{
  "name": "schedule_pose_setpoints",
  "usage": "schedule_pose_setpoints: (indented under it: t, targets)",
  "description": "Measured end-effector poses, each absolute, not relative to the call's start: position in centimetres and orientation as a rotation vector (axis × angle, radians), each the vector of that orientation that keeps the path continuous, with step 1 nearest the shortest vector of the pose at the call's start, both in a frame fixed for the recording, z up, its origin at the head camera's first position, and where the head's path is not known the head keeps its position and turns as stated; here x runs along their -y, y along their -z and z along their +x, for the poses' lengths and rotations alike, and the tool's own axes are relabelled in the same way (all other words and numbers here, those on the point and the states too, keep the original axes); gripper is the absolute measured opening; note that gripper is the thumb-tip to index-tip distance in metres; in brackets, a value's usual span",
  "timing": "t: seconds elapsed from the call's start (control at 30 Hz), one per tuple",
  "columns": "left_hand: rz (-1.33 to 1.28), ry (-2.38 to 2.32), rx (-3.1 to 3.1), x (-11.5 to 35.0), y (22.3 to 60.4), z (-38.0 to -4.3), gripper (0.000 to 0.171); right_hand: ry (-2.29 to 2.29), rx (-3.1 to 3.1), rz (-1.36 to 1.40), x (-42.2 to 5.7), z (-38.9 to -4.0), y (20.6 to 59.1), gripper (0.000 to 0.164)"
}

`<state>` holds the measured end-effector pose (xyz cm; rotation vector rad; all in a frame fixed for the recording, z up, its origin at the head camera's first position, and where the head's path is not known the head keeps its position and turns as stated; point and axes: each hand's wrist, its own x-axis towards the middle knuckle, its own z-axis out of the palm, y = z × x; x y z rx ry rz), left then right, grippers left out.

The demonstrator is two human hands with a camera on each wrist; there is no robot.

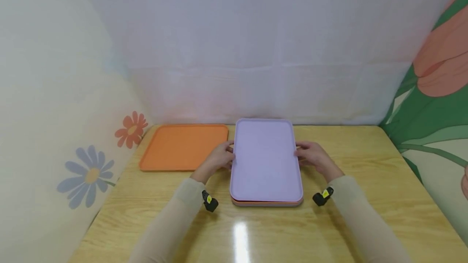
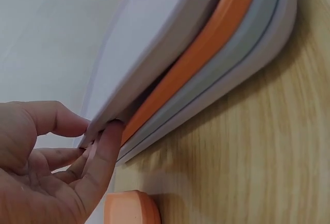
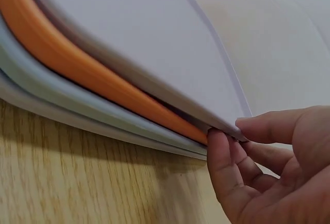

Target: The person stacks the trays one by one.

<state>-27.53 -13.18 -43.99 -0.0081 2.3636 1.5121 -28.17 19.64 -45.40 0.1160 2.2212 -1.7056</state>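
A lavender tray [image 1: 267, 159] tops a stack of trays in the middle of the table. My left hand [image 1: 221, 156] pinches its left rim, thumb above and fingers beneath. On the opposite rim my right hand [image 1: 312, 156] pinches in the same way. Both wrist views show a narrow gap between the lavender tray and the orange tray [image 2: 206, 46] under it. Below that lie a grey-green tray [image 3: 62, 87] and a pale tray [image 3: 38, 108] at the bottom, resting on the wood.
Left of the stack, another orange tray [image 1: 184, 147] lies flat near the back edge of the wooden table [image 1: 365, 165]. A white cloth [image 1: 256, 52] hangs behind the table. Walls with painted flowers [image 1: 92, 175] stand at both sides.
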Motion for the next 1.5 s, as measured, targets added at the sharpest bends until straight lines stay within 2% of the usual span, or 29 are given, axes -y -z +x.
schedule_pose_setpoints:
  t: [0.97, 1.27, 1.5]
  targets:
    - [0.103, -1.347, -2.461, 13.3, 44.8, -27.4, 0.070, 1.565, -2.328, 0.195, -18.6, -27.7, 46.5, 0.055]
    - [0.198, -1.408, -2.422, 14.0, 45.7, -27.7, 0.067, 1.580, -2.329, 0.192, -18.5, -27.5, 46.6, 0.059]
    - [0.148, -1.329, -2.543, 15.5, 44.2, -26.9, 0.057, 1.647, -2.298, 0.192, -18.6, -27.6, 47.1, 0.059]
